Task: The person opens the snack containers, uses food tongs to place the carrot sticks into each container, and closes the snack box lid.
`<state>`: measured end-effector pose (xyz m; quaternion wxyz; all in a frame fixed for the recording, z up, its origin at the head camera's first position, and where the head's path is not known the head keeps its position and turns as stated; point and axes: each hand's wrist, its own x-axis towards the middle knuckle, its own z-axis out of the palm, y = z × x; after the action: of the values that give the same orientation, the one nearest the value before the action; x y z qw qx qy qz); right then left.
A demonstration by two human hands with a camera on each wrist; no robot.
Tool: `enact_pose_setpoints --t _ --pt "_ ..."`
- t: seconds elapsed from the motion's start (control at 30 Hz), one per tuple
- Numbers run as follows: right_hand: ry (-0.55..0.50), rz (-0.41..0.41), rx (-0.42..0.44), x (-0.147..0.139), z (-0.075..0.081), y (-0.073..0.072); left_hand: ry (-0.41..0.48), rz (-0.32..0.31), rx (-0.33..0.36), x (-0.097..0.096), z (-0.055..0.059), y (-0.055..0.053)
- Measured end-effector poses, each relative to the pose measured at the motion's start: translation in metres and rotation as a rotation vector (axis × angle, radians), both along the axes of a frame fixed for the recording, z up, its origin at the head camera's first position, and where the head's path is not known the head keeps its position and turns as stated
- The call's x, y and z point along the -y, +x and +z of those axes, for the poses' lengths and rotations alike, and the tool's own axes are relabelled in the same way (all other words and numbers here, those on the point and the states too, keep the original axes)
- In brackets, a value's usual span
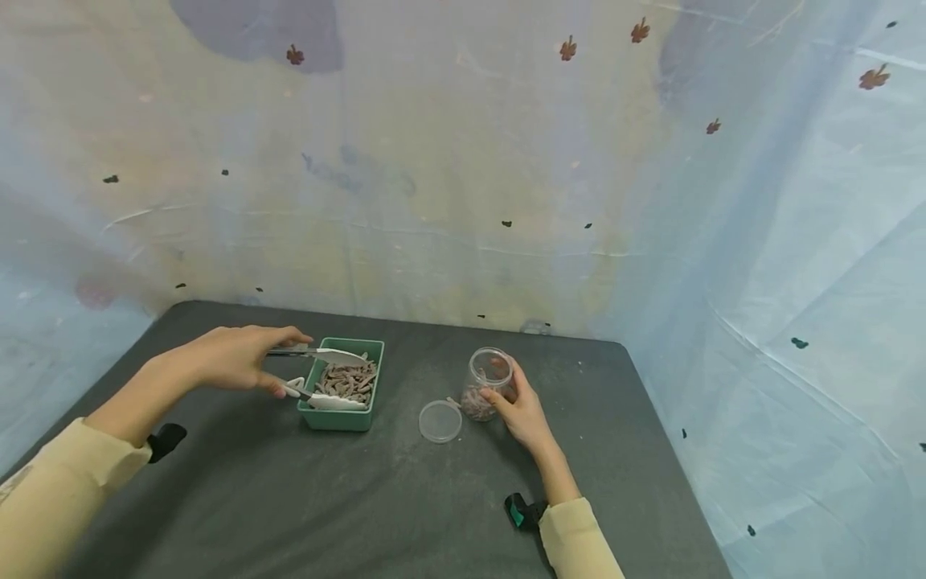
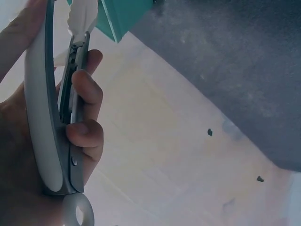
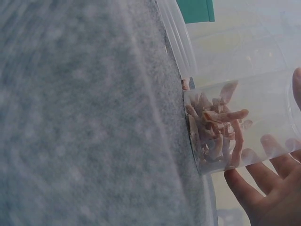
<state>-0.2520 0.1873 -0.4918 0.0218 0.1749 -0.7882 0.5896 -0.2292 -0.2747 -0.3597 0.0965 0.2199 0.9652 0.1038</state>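
My left hand [image 1: 235, 358] holds a pair of tongs [image 2: 42, 108], its fingers wrapped round the handles in the left wrist view. The two white tong heads [image 1: 340, 403] are spread apart over a green box [image 1: 336, 420]. Brownish strips [image 1: 346, 381] fill much of that box, and nothing shows pinched between the tong heads. On the right, my right hand [image 1: 526, 414] grips a clear plastic jar [image 1: 473, 384] standing uncovered on the table. Several strips [image 3: 216, 125] lie in the jar's lower part, seen through its wall in the right wrist view.
A round clear lid [image 1: 440, 422] lies flat on the dark table [image 1: 405, 498], just left of the jar. One loose strip [image 1: 453, 402] lies between lid and jar. Behind the table hangs a patterned plastic sheet [image 1: 434, 161], which continues along the right side.
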Motion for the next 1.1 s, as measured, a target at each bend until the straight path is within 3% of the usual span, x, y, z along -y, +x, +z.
enact_pose_setpoints --t 0.07,0.4,0.8,1.1 --pt "-0.011 -0.011 -0.008 -0.001 -0.01 -0.005 -0.019 -0.013 0.0 -0.003 0.002 -0.002" --pt "-0.011 -0.004 -0.003 0.0 -0.007 -0.005 -0.074 -0.073 -0.009 -0.016 0.002 -0.009" --pt "0.02 -0.023 -0.017 -0.001 -0.009 -0.004 -0.051 -0.103 -0.046 -0.02 -0.008 -0.001" --pt "0.016 -0.019 -0.011 -0.002 -0.01 -0.007 -0.036 -0.071 -0.088 -0.014 -0.016 0.006"
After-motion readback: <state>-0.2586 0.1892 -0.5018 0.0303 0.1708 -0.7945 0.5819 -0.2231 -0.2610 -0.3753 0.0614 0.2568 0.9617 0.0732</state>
